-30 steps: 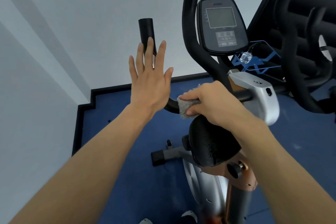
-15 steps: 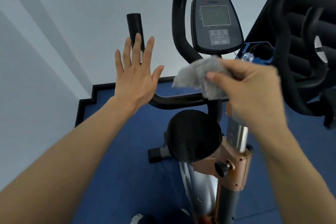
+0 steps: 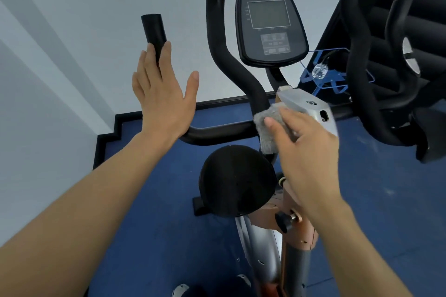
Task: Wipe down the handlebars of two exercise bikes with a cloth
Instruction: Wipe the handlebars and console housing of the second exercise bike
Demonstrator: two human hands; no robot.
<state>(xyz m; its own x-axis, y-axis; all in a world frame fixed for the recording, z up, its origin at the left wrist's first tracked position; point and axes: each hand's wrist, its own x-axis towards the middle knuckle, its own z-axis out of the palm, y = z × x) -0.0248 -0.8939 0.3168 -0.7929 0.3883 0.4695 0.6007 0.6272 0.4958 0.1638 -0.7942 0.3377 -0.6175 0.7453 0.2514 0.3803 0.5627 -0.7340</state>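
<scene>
At handlebar centre | right hand fingers clamp grey cloth | left hand flat, fingers spread, holding nothing

two bare forearms are seen, uncovered from the lower frame edge to the wrists; no sleeve is shown. nothing is worn on the left hand or the right hand: no glove, ring, watch or band. short, unpainted nails are seen on the fingertips. what may be shoe toes are glimpsed at the bottom edge.
</scene>
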